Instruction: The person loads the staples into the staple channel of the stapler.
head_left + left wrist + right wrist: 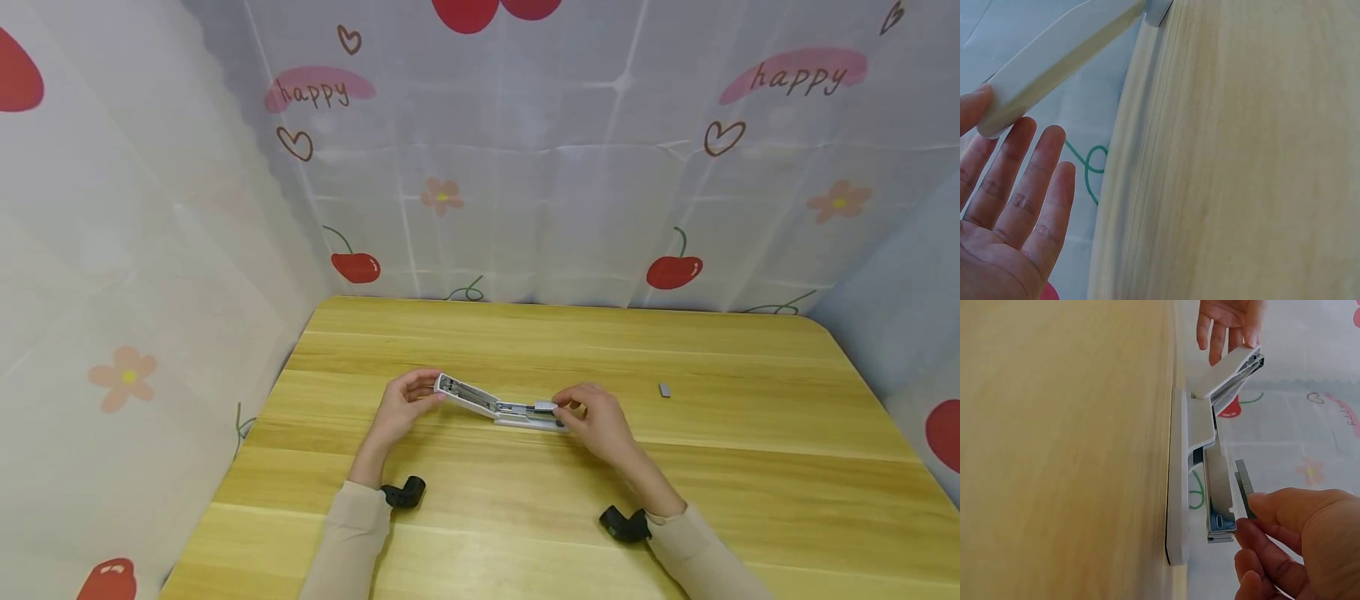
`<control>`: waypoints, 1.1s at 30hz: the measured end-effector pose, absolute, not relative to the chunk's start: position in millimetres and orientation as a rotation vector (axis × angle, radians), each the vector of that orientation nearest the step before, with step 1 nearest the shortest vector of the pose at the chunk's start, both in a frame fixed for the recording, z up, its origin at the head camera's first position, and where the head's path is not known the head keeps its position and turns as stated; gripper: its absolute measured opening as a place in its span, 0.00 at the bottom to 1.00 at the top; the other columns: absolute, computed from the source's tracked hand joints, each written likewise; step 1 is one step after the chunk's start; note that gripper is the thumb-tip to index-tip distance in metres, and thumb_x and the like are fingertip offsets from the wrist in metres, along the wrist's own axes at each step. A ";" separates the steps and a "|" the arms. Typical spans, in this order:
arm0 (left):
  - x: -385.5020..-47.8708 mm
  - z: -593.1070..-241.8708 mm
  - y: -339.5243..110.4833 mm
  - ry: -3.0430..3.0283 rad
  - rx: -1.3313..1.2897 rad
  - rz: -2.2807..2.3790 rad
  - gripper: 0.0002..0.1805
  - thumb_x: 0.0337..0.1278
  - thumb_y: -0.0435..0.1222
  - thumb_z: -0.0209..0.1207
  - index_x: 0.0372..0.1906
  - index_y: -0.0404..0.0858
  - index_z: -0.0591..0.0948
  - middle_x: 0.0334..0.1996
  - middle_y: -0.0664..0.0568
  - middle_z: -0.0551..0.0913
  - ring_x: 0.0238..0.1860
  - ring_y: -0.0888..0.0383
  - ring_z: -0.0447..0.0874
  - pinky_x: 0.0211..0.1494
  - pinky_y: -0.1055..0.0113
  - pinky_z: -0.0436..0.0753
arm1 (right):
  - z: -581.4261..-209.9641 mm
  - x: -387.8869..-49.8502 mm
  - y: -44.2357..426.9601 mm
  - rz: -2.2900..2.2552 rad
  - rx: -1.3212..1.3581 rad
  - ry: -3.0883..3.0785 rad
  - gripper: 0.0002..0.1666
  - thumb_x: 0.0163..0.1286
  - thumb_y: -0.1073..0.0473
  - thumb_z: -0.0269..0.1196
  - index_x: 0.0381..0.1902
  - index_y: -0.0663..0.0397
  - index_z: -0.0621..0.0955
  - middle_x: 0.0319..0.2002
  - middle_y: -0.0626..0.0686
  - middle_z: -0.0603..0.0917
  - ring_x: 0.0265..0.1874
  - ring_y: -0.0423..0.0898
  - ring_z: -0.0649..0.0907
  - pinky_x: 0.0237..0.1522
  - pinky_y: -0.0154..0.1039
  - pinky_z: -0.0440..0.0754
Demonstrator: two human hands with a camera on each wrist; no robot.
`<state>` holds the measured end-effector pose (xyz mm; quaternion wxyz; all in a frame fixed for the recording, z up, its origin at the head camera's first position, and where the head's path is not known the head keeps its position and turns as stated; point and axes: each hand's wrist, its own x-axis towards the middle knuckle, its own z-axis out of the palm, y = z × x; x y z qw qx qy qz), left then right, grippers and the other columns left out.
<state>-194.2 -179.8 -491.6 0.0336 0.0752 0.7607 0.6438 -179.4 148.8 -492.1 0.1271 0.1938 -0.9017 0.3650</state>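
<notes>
A white stapler [531, 423] lies on the table with its top arm [468, 400] swung far back to the left, baring the metal magazine [1217, 487]. My left hand [400, 410] pinches the tip of that raised arm between thumb and fingers; in the left wrist view the other fingers [1040, 169] spread loosely below it. With thumb and fingertips my right hand [600, 423] pinches a short grey strip of staples [1244, 481]. The strip is just above the magazine, lengthwise along it; whether they touch is hard to tell.
Another small grey piece [664, 390], like a staple strip, lies on the wooden table [480, 517] to the right of my right hand. Black wrist cameras [405, 492] sit on both wrists. Printed curtains [525, 183] stand behind the table and at its sides.
</notes>
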 end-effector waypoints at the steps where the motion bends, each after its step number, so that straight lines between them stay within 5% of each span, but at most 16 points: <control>1: -194.4 -491.6 -179.6 2.340 0.231 1.981 0.22 0.57 0.28 0.64 0.58 0.29 0.77 0.52 0.33 0.81 0.46 0.52 0.81 0.46 0.73 0.82 | -492.2 -179.5 148.6 1.056 0.563 -2.632 0.06 0.59 0.63 0.71 0.35 0.53 0.87 0.32 0.48 0.86 0.32 0.43 0.78 0.29 0.33 0.76; 33: -194.3 -491.1 -179.4 2.342 0.210 1.971 0.22 0.57 0.28 0.65 0.58 0.30 0.78 0.52 0.34 0.81 0.46 0.52 0.82 0.47 0.71 0.83 | -494.6 -181.8 138.9 0.969 0.586 -2.722 0.06 0.59 0.60 0.72 0.36 0.52 0.87 0.35 0.47 0.85 0.35 0.43 0.79 0.37 0.41 0.78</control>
